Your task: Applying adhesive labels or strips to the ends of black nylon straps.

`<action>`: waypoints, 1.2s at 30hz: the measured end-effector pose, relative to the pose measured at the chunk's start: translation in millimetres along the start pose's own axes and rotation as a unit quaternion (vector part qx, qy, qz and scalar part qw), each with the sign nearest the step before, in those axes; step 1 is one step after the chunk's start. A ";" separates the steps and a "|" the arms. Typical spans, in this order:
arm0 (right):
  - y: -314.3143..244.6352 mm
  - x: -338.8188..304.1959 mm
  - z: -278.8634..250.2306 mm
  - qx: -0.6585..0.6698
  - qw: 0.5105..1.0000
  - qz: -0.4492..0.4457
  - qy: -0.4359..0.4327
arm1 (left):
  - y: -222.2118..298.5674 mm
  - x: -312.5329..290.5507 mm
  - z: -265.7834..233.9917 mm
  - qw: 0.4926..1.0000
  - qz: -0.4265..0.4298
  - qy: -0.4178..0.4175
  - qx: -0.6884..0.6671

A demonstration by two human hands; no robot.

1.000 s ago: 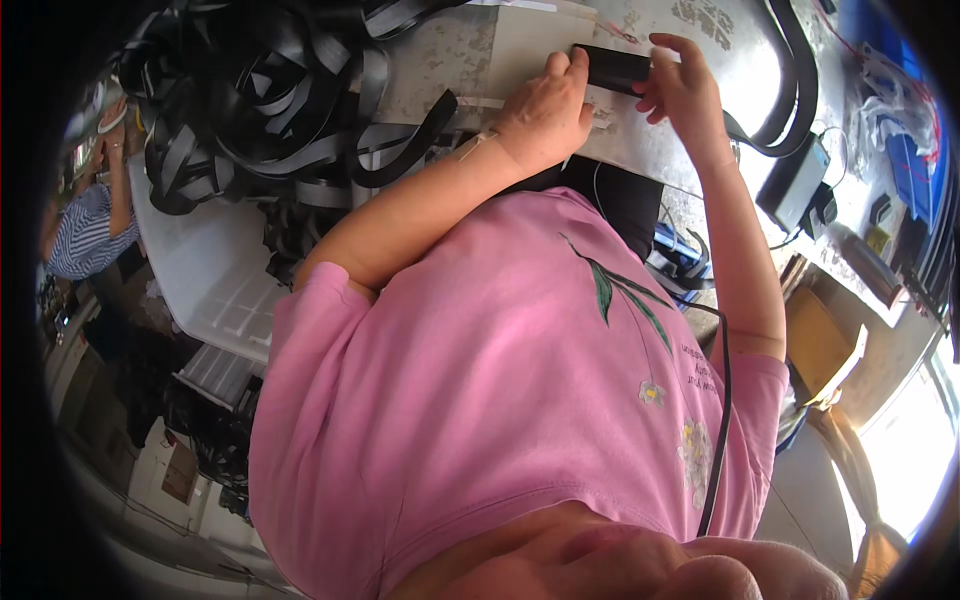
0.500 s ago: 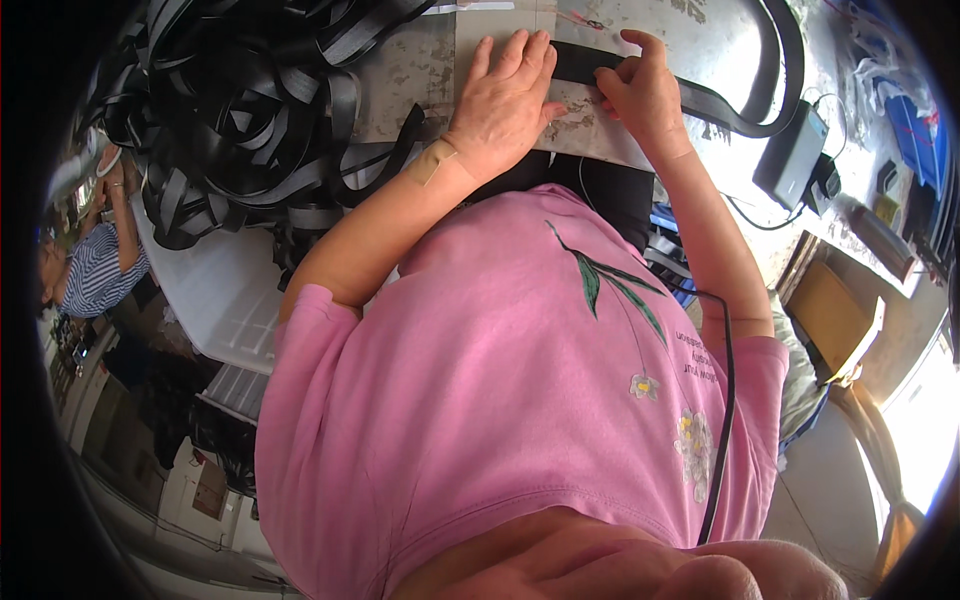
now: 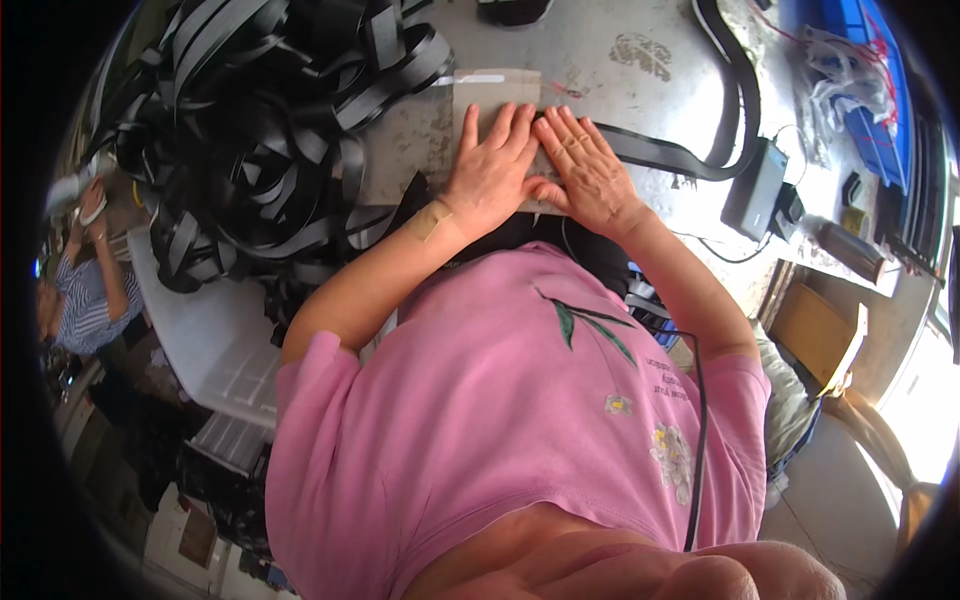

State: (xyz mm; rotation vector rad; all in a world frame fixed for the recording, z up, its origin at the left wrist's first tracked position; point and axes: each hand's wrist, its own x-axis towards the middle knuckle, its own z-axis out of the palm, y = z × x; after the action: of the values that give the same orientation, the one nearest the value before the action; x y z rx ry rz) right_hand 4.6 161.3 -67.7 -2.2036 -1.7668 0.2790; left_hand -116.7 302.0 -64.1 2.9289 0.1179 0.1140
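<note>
A black strap (image 3: 660, 152) runs across the metal table and curves away at the right. My right hand (image 3: 588, 168) lies flat over the strap's near end, fingers stretched out. Beside it, my left hand (image 3: 492, 172) also rests flat, its fingertips on a piece of brown card or tape (image 3: 495, 92) stuck to the tabletop. The two hands meet near the thumbs, and whatever lies beneath them is hidden. A large tangled heap of black straps (image 3: 270, 150) fills the table's left side, next to my left forearm.
The worn metal table (image 3: 590, 75) carries a dark power bank (image 3: 752, 190) with cables at the right. Beyond are a blue tray (image 3: 880, 145) with clear plastic bags and a dark cylinder (image 3: 850, 250). A white plastic bin (image 3: 205, 330) stands left of me. Another person (image 3: 90, 290) is farther left.
My right hand has gone from pinching the strap at its edge to lying flat, and has moved left against my left hand. The view has shifted, so the table appears lower.
</note>
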 end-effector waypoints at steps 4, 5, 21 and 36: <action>20.4 -6.1 -15.7 -0.066 0.996 -0.029 -0.051 | -2.8 0.0 -3.9 1.000 -0.002 0.009 -0.011; 36.7 -5.2 -17.4 -0.094 0.995 0.018 -0.017 | -2.9 0.3 -2.3 1.000 0.002 0.010 -0.008; 123.3 44.7 -82.9 0.195 0.935 0.284 0.091 | -1.0 -44.8 -13.5 0.990 0.122 0.024 -0.060; 56.7 18.9 -79.4 0.116 0.964 0.159 -0.179 | -1.2 -4.8 -8.8 0.997 -0.038 0.052 -0.053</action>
State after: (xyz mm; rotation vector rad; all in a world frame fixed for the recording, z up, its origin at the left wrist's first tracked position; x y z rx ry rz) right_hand 87.4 159.6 -12.7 -2.3608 -1.4316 0.9590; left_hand -122.3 304.6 -56.1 2.8090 0.2326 0.2526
